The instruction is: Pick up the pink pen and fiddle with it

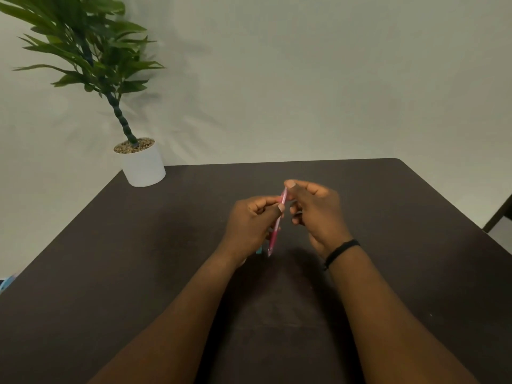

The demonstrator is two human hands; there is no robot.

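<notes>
Two bare arms reach out over a dark, smooth table. Both hands meet above the middle of it and hold one pink pen. The pen is thin, see-through plastic, tilted, with its tip pointing down toward the table. The left hand pinches the pen's middle with curled fingers. The right hand pinches the top end, thumb on the tip. A black band wraps the right wrist. A small blue bit peeks out just under the left hand. Far left of the hands stands a white pot with a leafy green plant. No writing can be read.
</notes>
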